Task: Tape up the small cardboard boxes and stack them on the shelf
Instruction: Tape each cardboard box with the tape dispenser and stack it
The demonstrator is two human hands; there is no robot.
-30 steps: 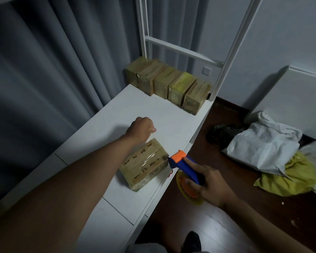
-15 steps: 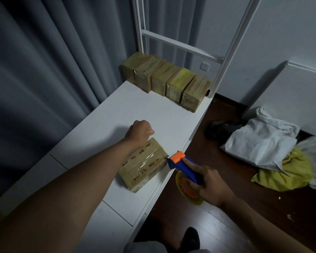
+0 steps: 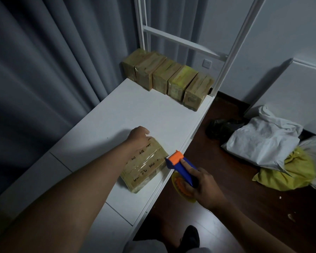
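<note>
The left hand (image 3: 138, 138) rests on the far end of a small cardboard box (image 3: 144, 168), fingers curled down over its edge so the grip itself is mostly hidden behind the knuckles. The right hand (image 3: 202, 187) wraps around the handle of a tape dispenser (image 3: 181, 166), index finger stretched along its top; the blue body ends in an orange head with a toothed blade just beside the box's right edge — whether it touches cannot be told. A yellowish tape roll (image 3: 181, 189) sits under the palm.

The box is brown, printed with dark characters, and a glossy strip of clear tape runs across its top. It lies near the front edge of the smooth white shelf (image 3: 135, 110). At the far end, five similar taped boxes (image 3: 169, 79) stand side by side in a row, touching, against the white metal frame (image 3: 232, 50).

Grey curtains (image 3: 44, 61) hang to the left. On the dark wooden floor (image 3: 244, 207) lie a white bag (image 3: 263, 141) and a yellow bag (image 3: 288, 172).
</note>
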